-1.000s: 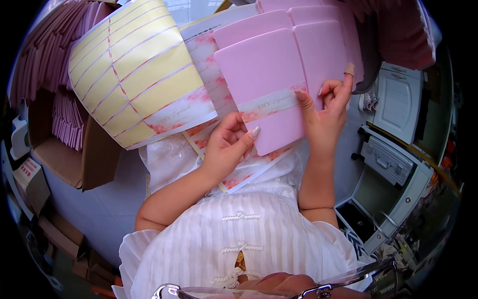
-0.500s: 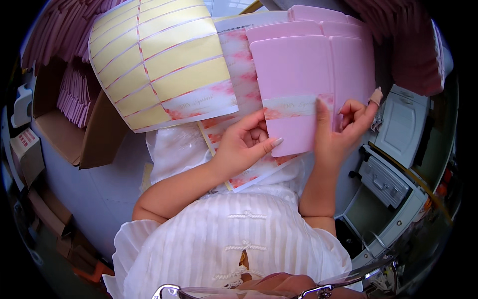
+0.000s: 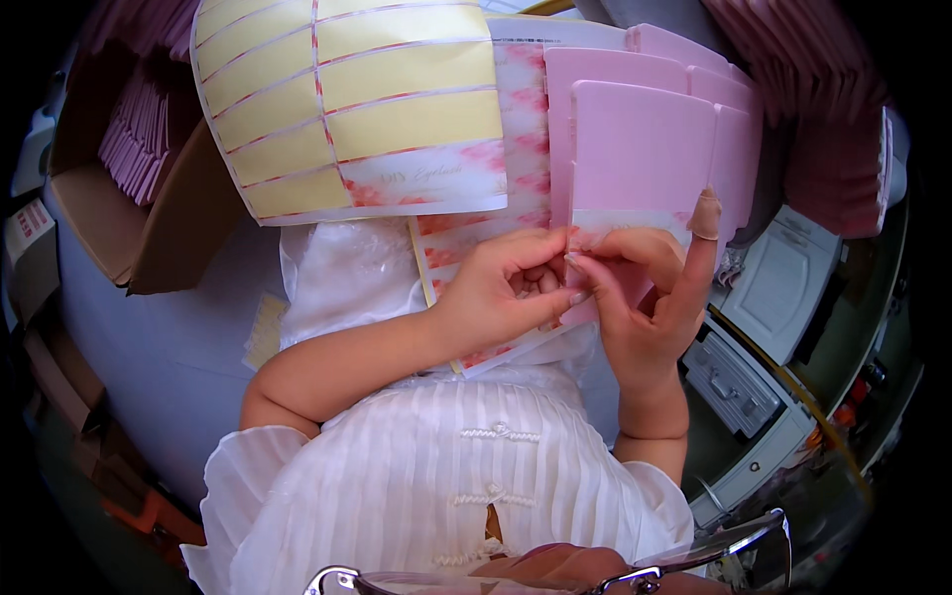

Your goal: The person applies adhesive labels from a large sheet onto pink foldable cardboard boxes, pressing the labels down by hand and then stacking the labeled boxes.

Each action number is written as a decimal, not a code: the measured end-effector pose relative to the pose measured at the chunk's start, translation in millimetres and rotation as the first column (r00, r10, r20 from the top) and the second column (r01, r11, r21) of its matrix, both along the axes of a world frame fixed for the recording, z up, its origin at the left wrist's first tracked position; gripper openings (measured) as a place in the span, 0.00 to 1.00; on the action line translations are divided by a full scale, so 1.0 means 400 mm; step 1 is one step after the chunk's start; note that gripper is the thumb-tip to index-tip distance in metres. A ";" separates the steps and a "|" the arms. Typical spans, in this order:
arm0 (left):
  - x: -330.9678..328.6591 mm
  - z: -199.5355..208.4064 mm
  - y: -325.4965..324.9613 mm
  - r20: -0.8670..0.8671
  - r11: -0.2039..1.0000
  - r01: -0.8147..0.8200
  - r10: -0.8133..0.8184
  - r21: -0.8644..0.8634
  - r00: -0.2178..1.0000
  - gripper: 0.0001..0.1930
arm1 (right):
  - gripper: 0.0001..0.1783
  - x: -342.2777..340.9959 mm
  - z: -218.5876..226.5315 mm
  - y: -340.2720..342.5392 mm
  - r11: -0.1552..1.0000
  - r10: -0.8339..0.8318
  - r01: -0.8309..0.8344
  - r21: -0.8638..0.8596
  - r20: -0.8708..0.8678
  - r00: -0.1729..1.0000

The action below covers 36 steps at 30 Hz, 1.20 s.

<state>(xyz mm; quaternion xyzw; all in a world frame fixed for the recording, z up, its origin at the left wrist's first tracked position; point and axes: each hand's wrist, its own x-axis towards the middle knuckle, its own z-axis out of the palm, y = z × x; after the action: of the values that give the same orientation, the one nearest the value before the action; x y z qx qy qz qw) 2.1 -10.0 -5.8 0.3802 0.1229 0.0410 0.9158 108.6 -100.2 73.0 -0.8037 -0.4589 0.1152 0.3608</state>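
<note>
- Labels (image 3: 412, 104), yellow-backed, lie leftmost.
- My left hand (image 3: 504, 288) grips the pink folder (image 3: 640, 139) before me by its edge.
- My right hand (image 3: 647, 307), just swung across, meets it, apparently shifting work to the floral band's (image 3: 635, 220) end; grip unclear.

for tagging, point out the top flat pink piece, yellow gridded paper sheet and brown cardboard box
Top flat pink piece (image 3: 643, 149): head view, upper face
Yellow gridded paper sheet (image 3: 397, 117): head view, near its middle
Brown cardboard box (image 3: 186, 226): head view, right wall
</note>
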 end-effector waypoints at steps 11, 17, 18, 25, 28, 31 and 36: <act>0.000 0.008 0.001 -0.017 0.994 -0.019 0.021 0.111 1.000 0.15 | 0.47 0.000 0.000 0.006 1.000 0.010 -0.011 0.013 0.064 0.998; -0.003 -0.005 -0.004 0.013 0.983 -0.043 0.041 0.178 0.999 0.15 | 0.50 -0.006 -0.003 0.006 0.997 -0.056 0.057 -0.044 0.025 0.998; -0.003 -0.004 -0.004 0.014 0.982 -0.048 0.047 0.181 0.999 0.15 | 0.50 -0.005 -0.004 0.006 0.997 -0.059 0.059 -0.042 0.020 0.998; -0.002 0.003 0.001 0.000 0.987 -0.027 0.028 0.157 1.000 0.16 | 0.50 -0.006 0.003 0.007 0.988 -0.142 0.136 -0.066 -0.085 0.986; -0.001 0.005 -0.001 -0.009 0.986 -0.036 0.038 0.164 0.999 0.17 | 0.50 0.001 0.006 0.005 0.983 -0.179 0.168 -0.075 -0.160 0.971; 0.001 -0.002 -0.008 -0.001 0.986 -0.039 0.040 0.163 0.999 0.18 | 0.51 0.002 0.012 0.007 0.980 -0.195 0.183 -0.077 -0.191 0.962; 0.000 -0.004 -0.004 0.007 0.978 -0.026 0.025 0.207 1.000 0.19 | 0.51 -0.010 0.016 0.013 0.976 -0.199 0.189 -0.109 -0.093 0.976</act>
<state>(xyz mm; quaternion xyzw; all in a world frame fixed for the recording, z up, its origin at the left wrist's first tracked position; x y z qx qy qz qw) 2.2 -11.7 -7.3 0.4716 0.1207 0.0660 0.8710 104.4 -95.2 79.2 -0.8548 -0.3525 0.1434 0.3529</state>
